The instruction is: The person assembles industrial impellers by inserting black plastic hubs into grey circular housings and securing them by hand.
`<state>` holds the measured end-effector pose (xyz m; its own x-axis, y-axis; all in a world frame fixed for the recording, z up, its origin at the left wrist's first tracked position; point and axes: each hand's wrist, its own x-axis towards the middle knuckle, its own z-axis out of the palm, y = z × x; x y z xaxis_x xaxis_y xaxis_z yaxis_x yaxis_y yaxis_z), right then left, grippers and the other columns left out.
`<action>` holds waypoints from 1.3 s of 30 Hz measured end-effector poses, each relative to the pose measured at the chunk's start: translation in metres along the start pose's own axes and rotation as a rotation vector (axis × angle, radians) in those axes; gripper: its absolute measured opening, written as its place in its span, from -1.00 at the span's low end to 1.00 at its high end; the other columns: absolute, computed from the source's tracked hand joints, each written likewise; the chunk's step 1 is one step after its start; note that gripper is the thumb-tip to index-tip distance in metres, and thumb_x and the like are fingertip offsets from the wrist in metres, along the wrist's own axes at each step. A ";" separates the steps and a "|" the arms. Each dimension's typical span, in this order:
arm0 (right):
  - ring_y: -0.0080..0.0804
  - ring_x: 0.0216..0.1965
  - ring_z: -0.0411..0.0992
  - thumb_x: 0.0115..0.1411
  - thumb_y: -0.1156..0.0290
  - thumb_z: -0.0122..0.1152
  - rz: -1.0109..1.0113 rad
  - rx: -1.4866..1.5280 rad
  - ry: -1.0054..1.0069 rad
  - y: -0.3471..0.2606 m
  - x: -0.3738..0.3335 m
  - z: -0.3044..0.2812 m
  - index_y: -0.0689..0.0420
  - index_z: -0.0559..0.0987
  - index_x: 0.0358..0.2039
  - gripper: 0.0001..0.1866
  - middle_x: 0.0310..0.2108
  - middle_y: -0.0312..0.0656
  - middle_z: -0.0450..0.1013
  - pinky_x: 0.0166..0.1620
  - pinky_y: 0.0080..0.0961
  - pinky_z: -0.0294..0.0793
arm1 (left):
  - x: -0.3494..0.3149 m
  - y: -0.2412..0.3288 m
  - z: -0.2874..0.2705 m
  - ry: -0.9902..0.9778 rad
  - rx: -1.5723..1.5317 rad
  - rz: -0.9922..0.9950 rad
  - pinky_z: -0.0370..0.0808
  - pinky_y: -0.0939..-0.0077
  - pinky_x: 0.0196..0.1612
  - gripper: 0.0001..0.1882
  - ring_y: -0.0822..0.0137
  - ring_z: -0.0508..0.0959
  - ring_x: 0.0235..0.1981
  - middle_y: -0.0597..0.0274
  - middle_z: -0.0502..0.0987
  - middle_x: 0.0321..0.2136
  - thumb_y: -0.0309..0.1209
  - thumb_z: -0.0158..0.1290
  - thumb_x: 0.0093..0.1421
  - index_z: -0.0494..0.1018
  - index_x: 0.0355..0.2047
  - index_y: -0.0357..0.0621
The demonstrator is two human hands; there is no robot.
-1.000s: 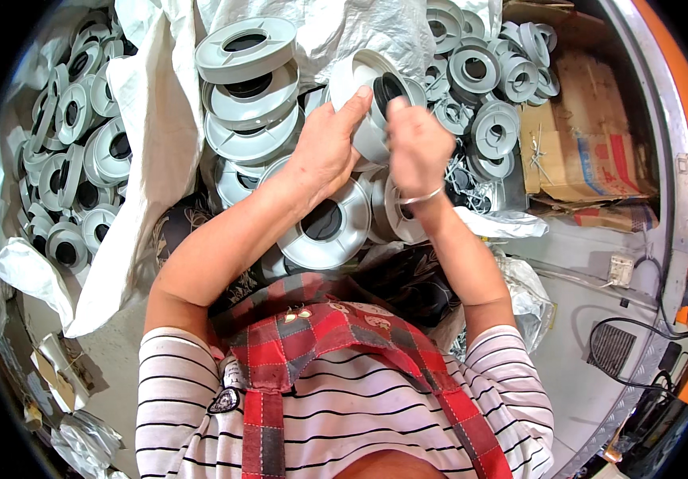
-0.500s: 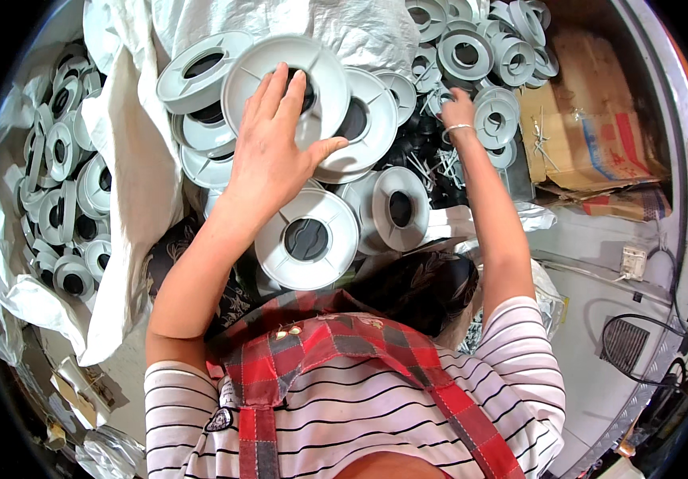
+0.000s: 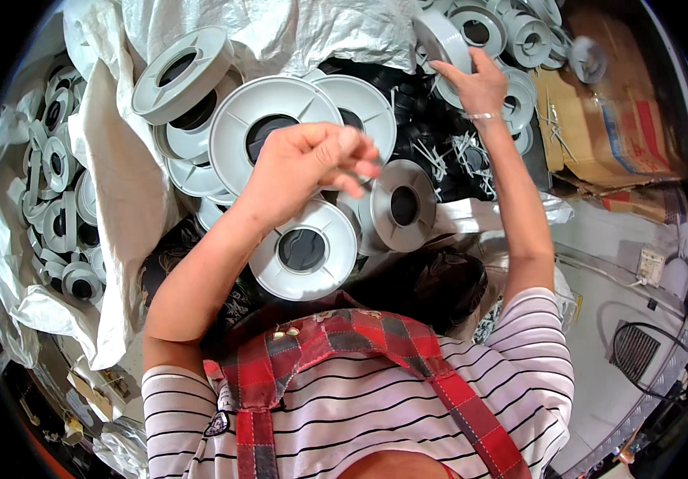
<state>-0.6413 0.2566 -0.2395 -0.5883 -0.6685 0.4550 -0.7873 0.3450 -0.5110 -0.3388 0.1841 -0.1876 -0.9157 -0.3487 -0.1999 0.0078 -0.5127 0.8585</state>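
My right hand (image 3: pixel 481 86) grips a light grey plastic ring (image 3: pixel 443 41) at the far right, thumb and fingers on its near edge. Loosely bent and slightly blurred, my left hand (image 3: pixel 312 164) hovers over a pile of larger grey discs; its fingers look apart and nothing shows in them. Under and beyond it lies a wide grey disc (image 3: pixel 231 132) with a dark centre, partly hidden by the hand. Nearer me rests another grey disc (image 3: pixel 268 267) with a black middle. A grey spool-like piece (image 3: pixel 420 180) leans on its side to the right of that disc.
A white sack (image 3: pixel 5 267) at left holds several grey rings. Black parts (image 3: pixel 412 120) and white plastic strips (image 3: pixel 432 160) lie between my hands. Cardboard (image 3: pixel 623 144) sits at right, with a small blurred grey piece (image 3: pixel 587 60) over its far part. A cable (image 3: pixel 623 379) loops lower right.
My left hand has lifted off the wide disc and moved right and nearer me. My right hand has risen from the heap with a grey ring. A blurred grey piece now shows over the cardboard.
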 end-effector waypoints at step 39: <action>-0.32 -0.31 0.39 -0.05 0.22 0.32 -0.079 0.213 -0.503 -0.146 -0.041 -0.071 0.29 0.47 -0.14 -0.48 -0.34 -0.08 0.38 -0.22 -0.49 0.38 | -0.008 0.005 0.012 0.012 -0.425 0.126 0.44 0.37 -0.02 -0.56 0.34 0.46 -0.09 0.13 0.41 -0.10 -0.26 -0.08 0.25 0.22 0.02 -0.33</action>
<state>-0.5153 0.2805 -0.1318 -0.3272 -0.9373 0.1202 -0.7402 0.1751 -0.6492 -0.3363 0.1942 -0.1759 -0.8924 -0.4366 -0.1141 0.2854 -0.7419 0.6067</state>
